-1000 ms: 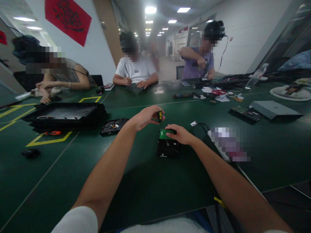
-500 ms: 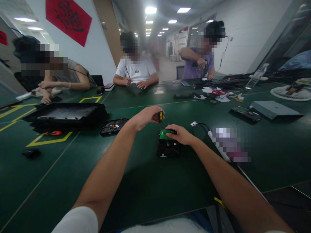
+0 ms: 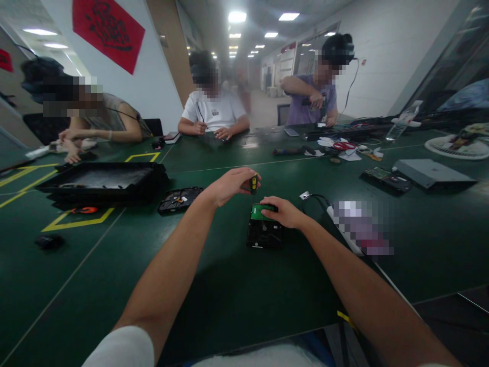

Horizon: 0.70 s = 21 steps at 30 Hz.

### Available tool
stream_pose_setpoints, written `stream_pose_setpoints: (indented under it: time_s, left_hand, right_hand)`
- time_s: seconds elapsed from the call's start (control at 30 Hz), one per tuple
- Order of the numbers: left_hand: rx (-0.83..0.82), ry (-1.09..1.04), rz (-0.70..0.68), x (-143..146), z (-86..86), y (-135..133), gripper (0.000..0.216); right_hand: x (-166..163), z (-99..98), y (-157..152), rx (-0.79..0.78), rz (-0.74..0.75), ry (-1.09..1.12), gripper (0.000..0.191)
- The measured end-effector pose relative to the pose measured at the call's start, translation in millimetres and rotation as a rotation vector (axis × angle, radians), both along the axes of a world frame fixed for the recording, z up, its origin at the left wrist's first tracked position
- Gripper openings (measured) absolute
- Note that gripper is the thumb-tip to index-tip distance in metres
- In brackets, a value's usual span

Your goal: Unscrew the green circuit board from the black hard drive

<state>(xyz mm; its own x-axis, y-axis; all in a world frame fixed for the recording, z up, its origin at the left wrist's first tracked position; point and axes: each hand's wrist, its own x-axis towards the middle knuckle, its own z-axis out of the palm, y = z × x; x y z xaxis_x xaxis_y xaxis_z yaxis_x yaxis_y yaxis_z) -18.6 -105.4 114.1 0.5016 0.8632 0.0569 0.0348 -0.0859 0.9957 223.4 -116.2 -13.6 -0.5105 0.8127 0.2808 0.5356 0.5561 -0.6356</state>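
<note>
A hard drive (image 3: pixel 264 234) lies on the green table in front of me, its black underside up and a green circuit board (image 3: pixel 260 212) at its far end. My right hand (image 3: pixel 281 211) grips that far end, thumb over the board and fingers curled along the edge, covering part of it. Just beyond and to the left, my left hand (image 3: pixel 239 182) is closed round a small black-and-yellow tool (image 3: pixel 254 182). It is held upright above the table near the drive's far edge; its lower end is hard to make out.
To the left are stacked black trays (image 3: pixel 103 178), an open drive casing (image 3: pixel 179 199) and a computer mouse (image 3: pixel 49 241). On the right lie a white power strip (image 3: pixel 346 232), another drive (image 3: pixel 385 179), a grey metal box (image 3: pixel 433 173) and a bottle (image 3: pixel 403 122). Several people sit across.
The left hand and its black-and-yellow tool have shifted very slightly. The right hand and the hard drive stay in place.
</note>
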Motion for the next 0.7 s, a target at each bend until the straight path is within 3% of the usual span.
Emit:
stream_pose_setpoints:
  time_s: [0.37,0.53,0.7]
  left_hand:
    - [0.082,0.117,0.096,-9,9.5,-2,0.028]
    - [0.026,0.096,0.041,-9,12.8,-6,0.029]
    - [-0.018,-0.054,-0.047,-6,5.2,-1,0.025]
  right_hand:
    - [1,-2.8,2,-0.013,-0.021,-0.008,0.037]
    - [1,-3.8,1,-0.011,-0.033,0.0,0.037]
    - [0,-0.6,-1,-0.01,-0.024,-0.006,0.037]
